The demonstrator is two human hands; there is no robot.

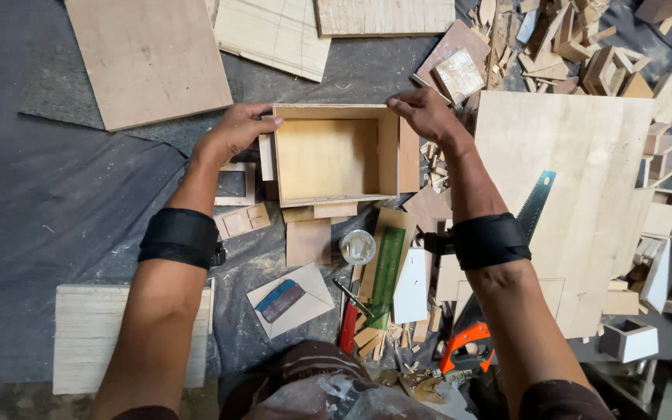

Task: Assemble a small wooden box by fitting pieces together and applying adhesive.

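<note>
Two bare forearms, sleeveless from elbow to hand. Around each forearm, just above the wrist, a broad black band of soft fabric, wrapped snug like a strap or wrist support; on the left one a small dark buckle or clasp at its inner edge, on the right one a dark tab jutting from the inner side. Left hand [235, 131] and right hand [425, 113] bare, no gloves, no rings to be seen. At the bottom edge, dark maroon sleeve hems at both upper arms, and between them brownish striped cloth with a pale, smudged patch.
</note>
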